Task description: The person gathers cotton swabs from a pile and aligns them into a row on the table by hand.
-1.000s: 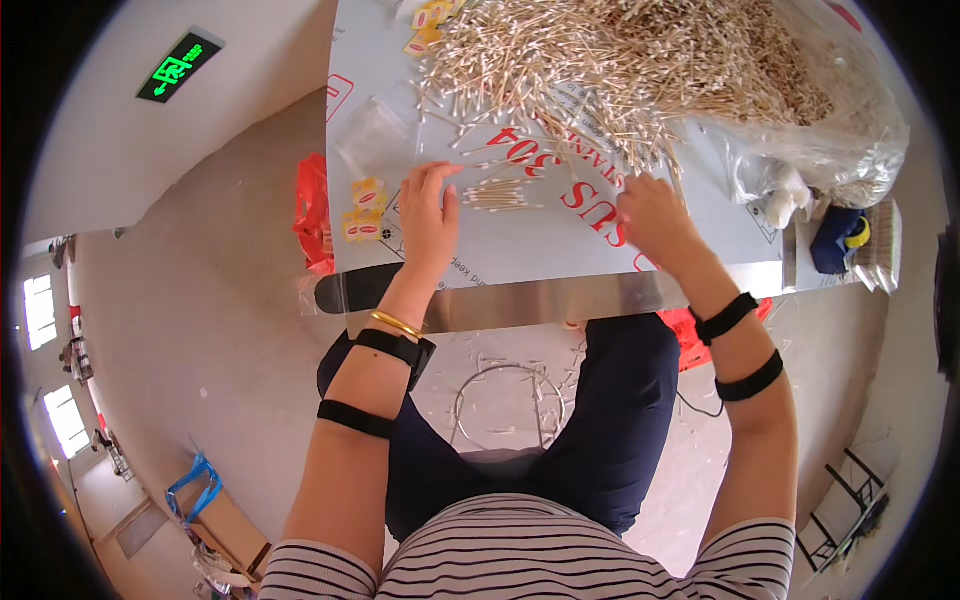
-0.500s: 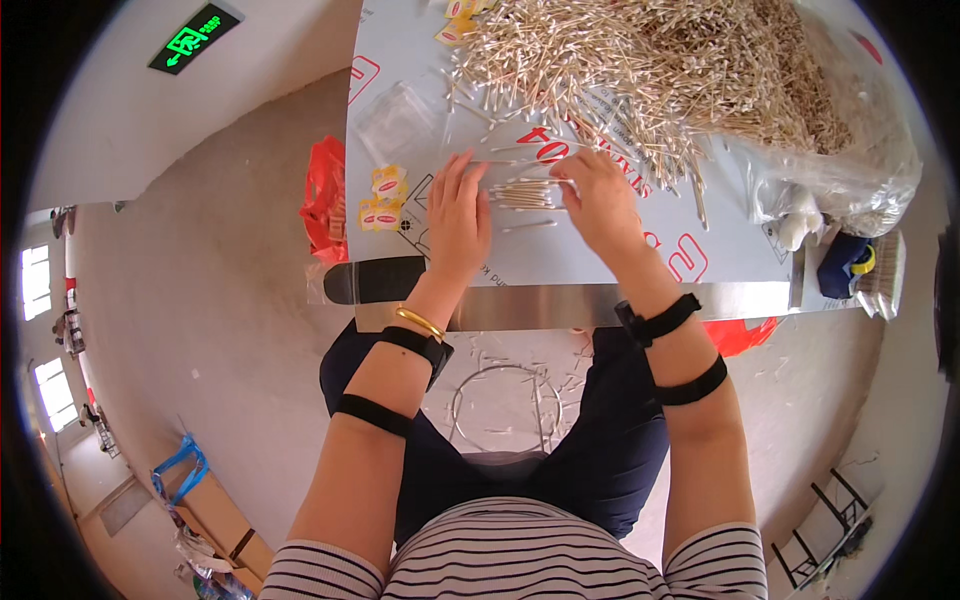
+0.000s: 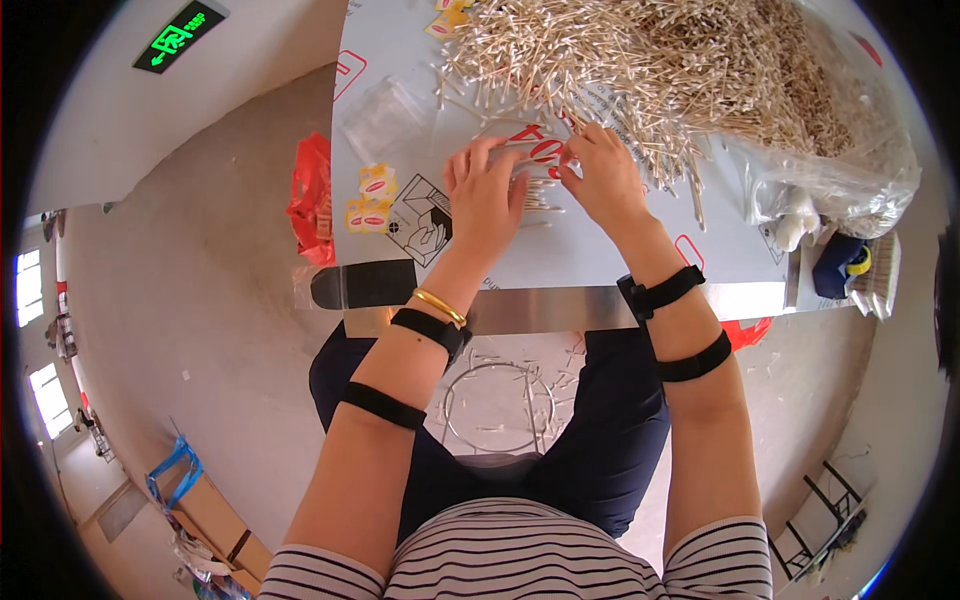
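A small row of cotton swabs [image 3: 541, 197] lies side by side on the table in front of me. My left hand [image 3: 486, 197] reaches over its left end with fingers bent and apart, hiding part of it. Just above the row's right end is my right hand [image 3: 606, 182]. Its thumb and index finger are drawn together in a pinch; what lies between the tips is too small to make out. Beyond both hands spreads a large heap of loose cotton swabs [image 3: 640, 60], some scattered along its near edge.
Yellow-and-white packets [image 3: 370, 215] and clear plastic bags [image 3: 385, 120] lie left of my hands. A dark rounded strip [image 3: 365, 285] rests at the table's front edge [image 3: 550, 308]. A red bag [image 3: 312, 200] hangs on the left. Clear plastic sheeting [image 3: 840, 180] borders the heap on the right.
My left hand has moved right, from beside the swab row to over its left end. My right hand has shifted slightly up and away from the row. The view has shifted slightly.
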Tool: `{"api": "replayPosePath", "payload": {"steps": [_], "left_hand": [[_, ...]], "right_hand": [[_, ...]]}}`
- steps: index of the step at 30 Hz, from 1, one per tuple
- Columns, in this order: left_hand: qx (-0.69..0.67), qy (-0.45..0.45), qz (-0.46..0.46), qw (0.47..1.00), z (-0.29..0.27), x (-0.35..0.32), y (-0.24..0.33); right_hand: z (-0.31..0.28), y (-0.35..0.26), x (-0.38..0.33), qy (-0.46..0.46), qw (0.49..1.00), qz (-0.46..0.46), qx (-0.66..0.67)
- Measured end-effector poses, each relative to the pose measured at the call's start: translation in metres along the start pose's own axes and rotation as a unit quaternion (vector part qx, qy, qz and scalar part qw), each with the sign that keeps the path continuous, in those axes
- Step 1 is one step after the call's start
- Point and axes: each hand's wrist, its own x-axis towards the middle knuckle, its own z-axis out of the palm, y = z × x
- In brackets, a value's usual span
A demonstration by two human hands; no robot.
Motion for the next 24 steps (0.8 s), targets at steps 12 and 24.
{"api": "replayPosePath", "payload": {"steps": [12,24], "left_hand": [[0.024,0.013,-0.054,0.998,0.006,0.019,-0.009],[0.020,-0.040,-0.041,0.998,-0.007,0.019,-0.021]], "right_hand": [[-0.001,0.008,0.002,-0.012,1.000,-0.005,0.001],[0.002,0.012,0.007,0.004,1.000,-0.009,-0.013]]}}
